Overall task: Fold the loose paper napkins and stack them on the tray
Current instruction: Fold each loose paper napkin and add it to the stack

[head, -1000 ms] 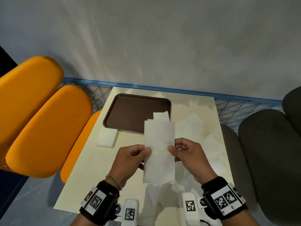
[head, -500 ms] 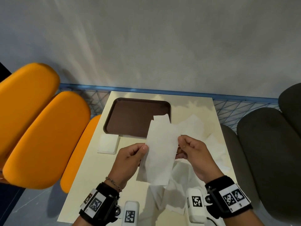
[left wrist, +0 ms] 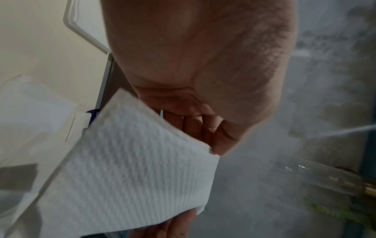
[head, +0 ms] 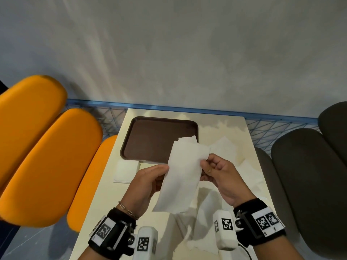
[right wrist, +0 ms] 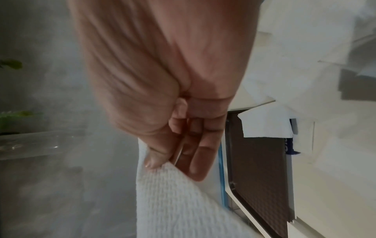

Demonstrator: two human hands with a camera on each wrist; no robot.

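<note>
Pinching a white napkin point(head: 183, 175) at opposite long edges, left hand point(head: 145, 184) and right hand point(head: 221, 176) both gripping, lifted above table point(head: 105, 201), near brown tray point(head: 150, 139).

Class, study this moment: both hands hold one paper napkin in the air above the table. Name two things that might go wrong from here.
1. The napkin is pinched only at its side edges by the left hand and right hand; thin paper may tear or crease crookedly.
2. The loose napkins lie near the table's right edge and might slide off if brushed.
</note>
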